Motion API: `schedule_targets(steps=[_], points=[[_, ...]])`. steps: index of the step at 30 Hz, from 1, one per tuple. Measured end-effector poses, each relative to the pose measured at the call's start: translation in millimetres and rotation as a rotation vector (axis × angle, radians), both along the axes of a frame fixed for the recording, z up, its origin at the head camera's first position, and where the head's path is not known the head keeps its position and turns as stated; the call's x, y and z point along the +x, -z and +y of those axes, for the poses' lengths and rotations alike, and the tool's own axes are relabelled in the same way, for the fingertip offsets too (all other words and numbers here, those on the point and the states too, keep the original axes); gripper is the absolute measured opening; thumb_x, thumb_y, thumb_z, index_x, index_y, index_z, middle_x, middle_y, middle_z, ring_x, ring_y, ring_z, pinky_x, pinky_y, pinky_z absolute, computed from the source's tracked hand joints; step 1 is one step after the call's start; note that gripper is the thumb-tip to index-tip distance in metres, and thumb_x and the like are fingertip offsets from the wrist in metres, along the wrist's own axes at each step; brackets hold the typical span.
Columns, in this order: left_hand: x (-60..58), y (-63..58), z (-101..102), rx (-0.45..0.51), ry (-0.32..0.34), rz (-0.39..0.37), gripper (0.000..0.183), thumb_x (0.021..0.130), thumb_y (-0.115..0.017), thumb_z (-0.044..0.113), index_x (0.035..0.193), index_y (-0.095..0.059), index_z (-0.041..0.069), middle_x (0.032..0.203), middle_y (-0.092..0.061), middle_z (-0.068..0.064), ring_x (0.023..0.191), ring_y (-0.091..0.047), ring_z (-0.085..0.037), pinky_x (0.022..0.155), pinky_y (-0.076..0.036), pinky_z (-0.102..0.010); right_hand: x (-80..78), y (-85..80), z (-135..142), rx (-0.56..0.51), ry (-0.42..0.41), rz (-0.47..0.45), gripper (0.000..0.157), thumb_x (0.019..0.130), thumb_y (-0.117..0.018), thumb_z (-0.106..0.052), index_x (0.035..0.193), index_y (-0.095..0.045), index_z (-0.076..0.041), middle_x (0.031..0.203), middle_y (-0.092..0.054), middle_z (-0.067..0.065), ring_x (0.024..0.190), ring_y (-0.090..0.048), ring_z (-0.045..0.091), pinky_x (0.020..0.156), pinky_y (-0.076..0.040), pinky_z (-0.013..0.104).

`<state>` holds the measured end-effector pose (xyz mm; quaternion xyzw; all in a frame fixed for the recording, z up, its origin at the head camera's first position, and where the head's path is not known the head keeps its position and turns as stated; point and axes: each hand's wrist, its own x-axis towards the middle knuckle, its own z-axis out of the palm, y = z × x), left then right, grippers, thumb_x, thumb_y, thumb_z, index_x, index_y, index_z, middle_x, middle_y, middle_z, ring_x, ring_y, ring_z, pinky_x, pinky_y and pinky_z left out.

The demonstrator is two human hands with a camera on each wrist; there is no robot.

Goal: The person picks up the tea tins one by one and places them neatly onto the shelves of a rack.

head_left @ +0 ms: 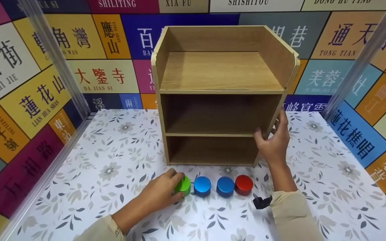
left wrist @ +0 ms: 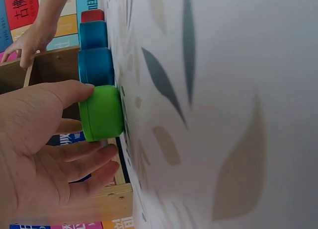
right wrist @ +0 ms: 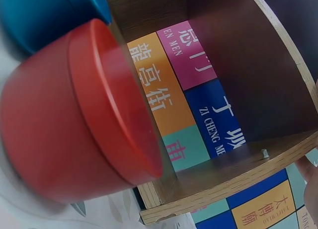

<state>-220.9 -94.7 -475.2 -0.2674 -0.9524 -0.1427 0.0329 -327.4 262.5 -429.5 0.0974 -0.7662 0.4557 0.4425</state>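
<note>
A small green round tin (head_left: 183, 186) stands at the left end of a row on the table. My left hand (head_left: 161, 189) holds it, thumb at one side and fingers round the other; in the left wrist view the thumb tip lies on the edge of its lid. To its right stand two blue tins (head_left: 202, 186) and a red tin (head_left: 244, 184), close by the front of a wooden shelf (head_left: 224, 135). My right hand (head_left: 275, 142) grips the shelf's right side panel, with the thumb at the front edge and the fingers round the outer face.
The shelf has an open-topped tray and two bare compartments below. A flower-patterned cloth (head_left: 112, 140) covers the table. Walls with sign panels (head_left: 102, 76) stand behind and at both sides, with clear posts in the corners. A black strap piece (head_left: 262, 202) sticks out by my right cuff.
</note>
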Motion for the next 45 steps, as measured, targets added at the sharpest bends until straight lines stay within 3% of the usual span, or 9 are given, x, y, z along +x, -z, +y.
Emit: schedule_targets(steps=[5,12,22,27,33,37,45], points=[[-0.1,1.1,-2.6,0.014,0.007,0.011,0.052,0.08,-0.07,0.037,0.125,-0.052,0.018,0.1,-0.052,0.001,0.075,-0.05,-0.009,0.062,-0.046,-0.022,8.3,-8.1,-7.3,0.002,0.008,-0.012,0.086,0.074,-0.07,-0.002,0.146,-0.027,-0.022,0.14,-0.044,0.006,0.119,-0.053,0.027,0.088,-0.05,0.048],[-0.1,-1.4,2.4,0.016,0.002,0.006,0.049,0.081,-0.068,0.039,0.124,-0.054,0.02,0.103,-0.053,0.001,0.078,-0.051,-0.01,0.063,-0.047,-0.024,17.7,-19.2,-13.6,-0.018,-0.006,-0.013,0.085,0.075,-0.069,-0.003,0.145,-0.027,-0.026,0.14,-0.044,0.001,0.119,-0.053,0.027,0.089,-0.048,0.05],[1.9,-9.4,3.6,0.04,-0.005,0.033,0.042,0.082,-0.066,0.039,0.119,-0.058,0.021,0.101,-0.051,0.003,0.074,-0.049,-0.009,0.061,-0.044,-0.022,9.3,-8.2,-7.8,-0.008,0.0,-0.004,0.086,0.074,-0.07,-0.001,0.146,-0.028,-0.023,0.138,-0.046,0.006,0.116,-0.055,0.026,0.086,-0.051,0.044],[3.0,-20.3,3.6,0.081,0.002,0.058,0.041,0.083,-0.066,0.037,0.119,-0.059,0.02,0.102,-0.051,0.003,0.073,-0.05,-0.008,0.06,-0.044,-0.021,2.3,-3.3,-2.4,0.004,0.02,0.003,0.087,0.074,-0.071,-0.004,0.146,-0.028,-0.025,0.136,-0.047,0.004,0.113,-0.057,0.023,0.084,-0.053,0.033],[5.8,-35.5,2.3,0.122,-0.017,0.122,0.041,0.083,-0.065,0.038,0.12,-0.059,0.021,0.1,-0.048,0.005,0.07,-0.051,-0.008,0.056,-0.043,-0.02,4.1,-4.7,-5.1,0.007,0.022,-0.003,0.087,0.074,-0.07,-0.002,0.146,-0.027,-0.024,0.139,-0.044,0.007,0.116,-0.055,0.028,0.086,-0.05,0.047],[5.4,-44.3,2.9,0.152,-0.024,0.143,0.041,0.082,-0.065,0.038,0.119,-0.059,0.022,0.097,-0.047,0.007,0.069,-0.05,-0.008,0.056,-0.043,-0.019,-0.7,-1.3,-1.3,0.006,0.012,-0.021,0.088,0.075,-0.071,-0.005,0.146,-0.025,-0.03,0.142,-0.041,0.0,0.12,-0.052,0.026,0.088,-0.048,0.051],[1.7,-71.5,4.8,0.186,-0.045,0.17,0.041,0.082,-0.064,0.037,0.12,-0.06,0.022,0.096,-0.047,0.006,0.07,-0.05,-0.008,0.059,-0.044,-0.019,20.5,-22.4,-15.9,-0.002,0.002,-0.031,0.087,0.076,-0.068,-0.001,0.146,-0.024,-0.029,0.144,-0.039,0.001,0.123,-0.05,0.027,0.092,-0.045,0.052]])
